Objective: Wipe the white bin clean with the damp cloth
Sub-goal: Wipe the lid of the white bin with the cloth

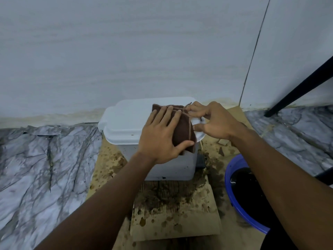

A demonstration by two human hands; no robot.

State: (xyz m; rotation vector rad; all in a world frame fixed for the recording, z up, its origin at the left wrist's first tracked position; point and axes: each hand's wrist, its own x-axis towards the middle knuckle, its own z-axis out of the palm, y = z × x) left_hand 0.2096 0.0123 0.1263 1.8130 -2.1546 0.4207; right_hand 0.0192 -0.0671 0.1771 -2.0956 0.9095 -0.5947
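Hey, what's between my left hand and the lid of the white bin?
The brown cloth, folded, lies flat under the left hand on the white bin's lid, as the head view shows.

A white bin (126,123) is standing on tan cardboard (173,222) that is showing dark brown spots and stains. On the bin's lid, a brown cloth (182,130) is showing paler stripes. Left of the bin, grey-white flooring (45,159) is showing dark marble veins. Right of the bin, a blue basin (234,204) is holding black liquid.

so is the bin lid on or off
on: the lid sits flat over the white bin, with the left hand pressing the cloth on top, right hand gripping its end
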